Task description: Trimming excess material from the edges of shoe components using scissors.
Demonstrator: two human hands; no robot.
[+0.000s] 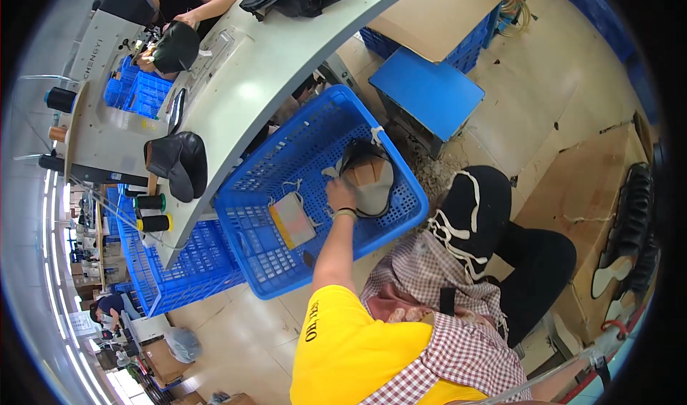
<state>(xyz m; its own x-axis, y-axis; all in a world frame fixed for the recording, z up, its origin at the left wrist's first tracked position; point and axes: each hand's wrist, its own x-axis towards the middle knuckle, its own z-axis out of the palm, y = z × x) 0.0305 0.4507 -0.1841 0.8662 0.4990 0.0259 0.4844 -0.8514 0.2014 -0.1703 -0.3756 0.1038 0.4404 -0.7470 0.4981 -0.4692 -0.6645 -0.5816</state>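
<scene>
My left hand (pixel 340 196) reaches down into a blue plastic basket (pixel 268 285), a band round its wrist. Its fingers are curled at the near-left edge of a black boot upper (pixel 387 203) with a pale lining, which lies against the basket's right end. Part of the fingers is hidden, but they seem closed on that edge. Left of the hand, a pale cloth-like piece with a yellow edge (pixel 288 219) and loose white ties lies on the basket floor. My right hand does not show.
A curved grey worktable (pixel 250 69) carries black boot uppers (pixel 177 163) and thread spools (pixel 154 223). Across it, a person (pixel 207 1) handles a black piece at a sewing machine. A blue stool (pixel 427 94) stands behind the basket. White strips (pixel 454 230) hang over my knee; cardboard (pixel 572 219) is at right.
</scene>
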